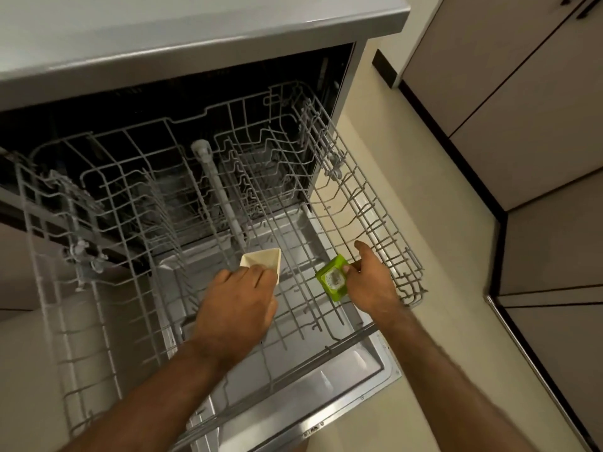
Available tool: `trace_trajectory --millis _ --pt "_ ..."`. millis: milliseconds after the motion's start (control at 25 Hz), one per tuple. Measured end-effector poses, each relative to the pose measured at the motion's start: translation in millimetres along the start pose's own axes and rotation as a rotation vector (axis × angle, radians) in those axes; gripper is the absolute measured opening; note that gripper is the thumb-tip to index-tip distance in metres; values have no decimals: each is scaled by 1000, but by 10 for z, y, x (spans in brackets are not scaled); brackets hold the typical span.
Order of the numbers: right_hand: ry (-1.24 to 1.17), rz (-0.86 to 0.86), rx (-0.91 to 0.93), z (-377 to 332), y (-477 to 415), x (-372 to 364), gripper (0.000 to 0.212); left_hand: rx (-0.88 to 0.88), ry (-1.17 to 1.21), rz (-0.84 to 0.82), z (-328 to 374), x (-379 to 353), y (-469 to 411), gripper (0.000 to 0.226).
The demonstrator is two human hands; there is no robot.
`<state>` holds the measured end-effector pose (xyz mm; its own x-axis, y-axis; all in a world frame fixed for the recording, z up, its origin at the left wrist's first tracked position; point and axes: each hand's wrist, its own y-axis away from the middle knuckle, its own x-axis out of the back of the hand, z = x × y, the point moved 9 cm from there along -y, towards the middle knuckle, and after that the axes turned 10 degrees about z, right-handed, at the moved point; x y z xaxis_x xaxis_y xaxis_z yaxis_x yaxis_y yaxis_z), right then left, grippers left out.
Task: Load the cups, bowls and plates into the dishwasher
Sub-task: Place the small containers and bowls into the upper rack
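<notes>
Your left hand (236,301) curls round cream square bowl (262,260). Your right hand (368,282) pinches rim of small green square bowl (332,278), tilted. Both low over near-right of pulled-out grey wire rack (385,223), probably to seat them between wires.

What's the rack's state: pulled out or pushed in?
Pulled out: the wire rack extends well past the dishwasher cavity, above the lowered door.
</notes>
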<state>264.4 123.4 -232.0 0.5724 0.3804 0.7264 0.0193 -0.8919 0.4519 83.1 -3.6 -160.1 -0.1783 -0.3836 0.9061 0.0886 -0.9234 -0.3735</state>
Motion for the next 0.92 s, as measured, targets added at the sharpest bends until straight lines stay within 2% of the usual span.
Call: trace_trajectory --millis 200,400,520,640,720,760,880,920 --pt "254 179 253 -263 189 44 65 23 41 -17 -6 9 -42 26" --pt "307 155 196 -200 185 20 80 57 150 -22 105 32 -124 25" --pt "301 127 171 -195 193 43 83 174 251 -46 105 19 -161 24" --pt "462 182 262 -285 268 130 82 424 448 -152 12 -90 -173 18" --pt "358 220 428 -484 389 221 72 564 604 -210 -26 -187 -167 14" --pt "230 168 509 -585 447 231 65 610 692 -242 -25 -237 -169 13" --pt "-157 -161 526 -646 478 90 58 697 938 -329 36 -343 -195 15" --pt "-225 -208 510 -611 429 54 57 725 987 -343 38 -384 -199 18"
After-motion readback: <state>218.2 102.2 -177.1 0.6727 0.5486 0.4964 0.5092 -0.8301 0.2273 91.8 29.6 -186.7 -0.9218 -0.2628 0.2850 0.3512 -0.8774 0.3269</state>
